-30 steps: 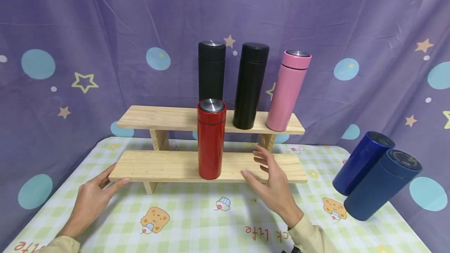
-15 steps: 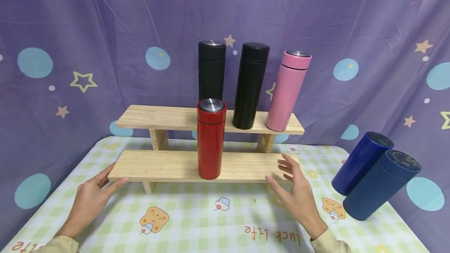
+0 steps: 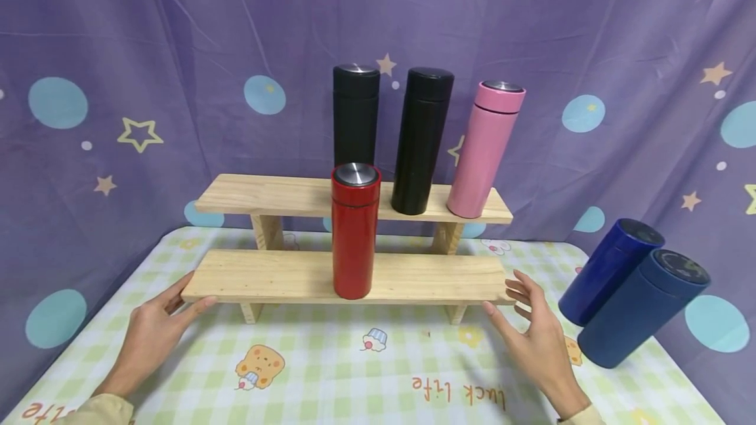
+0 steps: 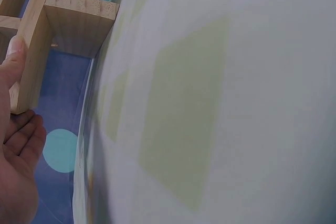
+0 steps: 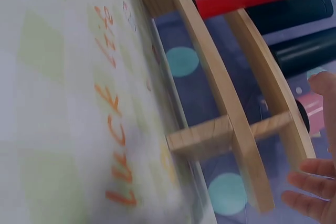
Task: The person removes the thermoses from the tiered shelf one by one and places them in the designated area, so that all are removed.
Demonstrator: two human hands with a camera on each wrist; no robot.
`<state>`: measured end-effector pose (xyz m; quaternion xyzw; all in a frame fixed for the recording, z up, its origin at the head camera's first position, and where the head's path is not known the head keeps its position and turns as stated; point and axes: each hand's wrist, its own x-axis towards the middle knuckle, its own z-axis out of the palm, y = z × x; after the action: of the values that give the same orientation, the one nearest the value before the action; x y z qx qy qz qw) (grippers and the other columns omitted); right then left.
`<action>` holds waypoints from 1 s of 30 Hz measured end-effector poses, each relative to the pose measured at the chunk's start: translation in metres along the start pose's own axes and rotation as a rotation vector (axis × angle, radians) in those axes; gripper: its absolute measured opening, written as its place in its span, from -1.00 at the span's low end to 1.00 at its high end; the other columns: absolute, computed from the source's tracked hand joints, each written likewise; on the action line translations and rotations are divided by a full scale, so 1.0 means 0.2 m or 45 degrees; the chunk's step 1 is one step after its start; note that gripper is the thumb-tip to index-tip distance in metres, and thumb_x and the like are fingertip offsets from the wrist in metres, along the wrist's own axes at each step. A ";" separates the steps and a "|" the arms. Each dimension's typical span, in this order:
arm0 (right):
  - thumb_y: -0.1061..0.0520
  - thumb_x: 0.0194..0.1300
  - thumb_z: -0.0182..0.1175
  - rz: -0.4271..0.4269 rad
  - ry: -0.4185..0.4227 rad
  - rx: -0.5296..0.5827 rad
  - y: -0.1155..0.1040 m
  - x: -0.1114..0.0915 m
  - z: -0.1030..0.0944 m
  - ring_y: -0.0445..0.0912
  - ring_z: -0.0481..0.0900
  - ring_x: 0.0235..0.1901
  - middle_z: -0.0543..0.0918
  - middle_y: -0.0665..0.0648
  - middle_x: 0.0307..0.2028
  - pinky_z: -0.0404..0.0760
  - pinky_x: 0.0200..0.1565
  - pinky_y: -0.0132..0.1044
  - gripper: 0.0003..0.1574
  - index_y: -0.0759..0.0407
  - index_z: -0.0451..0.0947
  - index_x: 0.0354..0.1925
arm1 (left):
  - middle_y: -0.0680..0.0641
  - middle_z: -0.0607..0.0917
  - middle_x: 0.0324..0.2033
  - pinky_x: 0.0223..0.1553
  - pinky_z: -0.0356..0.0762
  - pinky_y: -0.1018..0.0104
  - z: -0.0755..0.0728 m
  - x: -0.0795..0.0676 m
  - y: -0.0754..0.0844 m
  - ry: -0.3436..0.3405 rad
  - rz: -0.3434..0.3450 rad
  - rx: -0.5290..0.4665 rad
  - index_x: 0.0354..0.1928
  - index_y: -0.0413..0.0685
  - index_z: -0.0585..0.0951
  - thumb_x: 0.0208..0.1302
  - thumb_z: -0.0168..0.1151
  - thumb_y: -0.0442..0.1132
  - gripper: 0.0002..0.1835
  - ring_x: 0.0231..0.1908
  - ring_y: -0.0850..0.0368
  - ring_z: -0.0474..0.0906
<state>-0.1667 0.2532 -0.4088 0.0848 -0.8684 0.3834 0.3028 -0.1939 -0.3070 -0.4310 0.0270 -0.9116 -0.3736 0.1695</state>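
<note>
A two-tier wooden shelf (image 3: 266,274) stands on the table. My left hand (image 3: 155,330) grips the left end of its lower board, thumb (image 4: 16,51) against the front edge and fingers around the end. My right hand (image 3: 534,333) is beside the board's right end, fingers spread and apart from the wood in the right wrist view. On the lower board a red thermos (image 3: 355,241) stands upright. The upper board bears a matte black thermos (image 3: 356,117), a glossy black thermos (image 3: 420,143) and a pink thermos (image 3: 484,153). The matte one is partly hidden behind the red one.
Two more thermoses stand at the table's right side, a shiny blue one (image 3: 608,274) and a wider dark blue one (image 3: 640,313). A green-and-white checked cloth (image 3: 319,359) covers the table. Behind the shelf hangs a purple curtain (image 3: 195,84).
My right hand has moved rightward along the lower board, from in front of its right half to just past its right end. The left hand and the thermoses have stayed in place.
</note>
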 end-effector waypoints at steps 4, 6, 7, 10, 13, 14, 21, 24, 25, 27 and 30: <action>0.11 0.33 0.47 0.047 0.017 -0.042 0.04 -0.03 -0.05 0.24 0.65 0.10 0.61 0.31 0.19 0.37 0.01 -0.80 -0.10 0.27 0.27 0.47 | -0.51 0.53 0.17 -0.05 0.62 -0.27 0.00 0.00 0.00 -0.008 -0.013 -0.011 0.54 -0.31 0.28 0.40 0.37 0.12 -0.10 0.16 -0.58 0.47; 0.11 0.34 0.47 0.075 0.024 -0.071 0.06 -0.05 -0.08 0.21 0.65 0.10 0.61 0.30 0.19 0.37 0.01 -0.80 -0.10 0.28 0.27 0.47 | -0.51 0.53 0.17 -0.07 0.64 -0.27 0.00 0.00 0.00 -0.009 -0.017 -0.011 0.54 -0.31 0.28 0.40 0.38 0.12 -0.10 0.16 -0.57 0.47; 0.11 0.34 0.46 0.090 0.028 -0.090 0.07 -0.05 -0.09 0.20 0.64 0.10 0.62 0.30 0.19 0.38 0.00 -0.80 -0.10 0.29 0.27 0.47 | -0.51 0.53 0.17 -0.06 0.63 -0.27 0.00 0.00 0.00 -0.010 -0.018 -0.011 0.54 -0.31 0.28 0.40 0.39 0.11 -0.10 0.16 -0.57 0.47; 0.08 0.35 0.46 0.136 0.044 -0.129 0.10 -0.07 -0.13 0.17 0.63 0.09 0.62 0.28 0.19 0.37 -0.02 -0.81 -0.10 0.28 0.27 0.47 | -0.51 0.53 0.17 -0.07 0.64 -0.26 0.00 0.00 0.00 -0.003 -0.013 -0.004 0.53 -0.31 0.29 0.39 0.39 0.11 -0.10 0.16 -0.56 0.48; 0.05 0.35 0.46 0.181 0.059 -0.153 0.12 -0.09 -0.17 0.20 0.62 0.10 0.61 0.31 0.20 0.34 -0.03 -0.84 -0.09 0.27 0.26 0.48 | -0.52 0.53 0.17 -0.06 0.63 -0.25 0.00 0.00 0.00 0.003 -0.005 -0.005 0.53 -0.32 0.29 0.40 0.38 0.11 -0.11 0.15 -0.57 0.49; 0.04 0.35 0.46 0.200 0.061 -0.156 0.13 -0.10 -0.18 0.20 0.62 0.10 0.60 0.31 0.21 0.33 -0.04 -0.85 -0.08 0.27 0.25 0.48 | -0.52 0.53 0.17 -0.07 0.63 -0.25 0.00 0.00 0.00 0.006 -0.003 -0.005 0.53 -0.32 0.29 0.40 0.38 0.11 -0.11 0.15 -0.57 0.49; -0.11 0.40 0.41 0.404 0.059 -0.183 0.16 -0.14 -0.25 0.23 0.55 0.19 0.53 0.36 0.26 0.25 -0.12 -0.88 0.00 0.25 0.17 0.53 | -0.53 0.52 0.18 -0.05 0.62 -0.26 0.00 0.00 0.00 -0.011 -0.003 -0.007 0.54 -0.30 0.28 0.40 0.38 0.11 -0.11 0.16 -0.57 0.48; -0.12 0.42 0.37 0.496 0.087 -0.200 0.17 -0.16 -0.27 0.28 0.53 0.21 0.52 0.37 0.27 0.25 -0.18 -0.88 0.00 0.26 0.13 0.54 | -0.53 0.51 0.19 -0.05 0.62 -0.26 0.00 -0.01 0.00 -0.012 0.021 -0.011 0.54 -0.31 0.28 0.41 0.38 0.08 -0.12 0.16 -0.57 0.48; -0.12 0.43 0.37 0.524 0.100 -0.208 0.17 -0.16 -0.28 0.30 0.53 0.20 0.51 0.38 0.27 0.24 -0.21 -0.88 0.00 0.27 0.13 0.54 | -0.55 0.50 0.20 -0.07 0.64 -0.26 0.00 0.00 -0.01 -0.014 0.028 -0.009 0.54 -0.31 0.27 0.42 0.37 0.07 -0.12 0.16 -0.58 0.48; -0.08 0.42 0.37 0.564 0.144 -0.229 0.18 -0.17 -0.29 0.28 0.55 0.17 0.53 0.40 0.25 0.24 -0.26 -0.88 -0.02 0.29 0.15 0.53 | -0.56 0.48 0.22 -0.08 0.65 -0.26 0.00 -0.01 -0.01 -0.019 0.037 -0.011 0.55 -0.31 0.26 0.43 0.37 0.07 -0.12 0.16 -0.59 0.47; -0.03 0.41 0.39 0.604 0.235 -0.261 0.19 -0.18 -0.31 -0.16 0.59 0.02 0.57 0.39 0.21 0.25 -0.28 -0.88 -0.07 0.31 0.21 0.49 | -0.57 0.46 0.24 -0.07 0.65 -0.27 0.00 -0.01 -0.01 -0.023 0.032 -0.014 0.55 -0.29 0.25 0.43 0.36 0.07 -0.12 0.16 -0.60 0.46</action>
<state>-0.1241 0.3203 -0.4204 -0.1873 -0.8670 0.3600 0.2892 -0.1928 -0.3086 -0.4337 0.0112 -0.9113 -0.3767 0.1661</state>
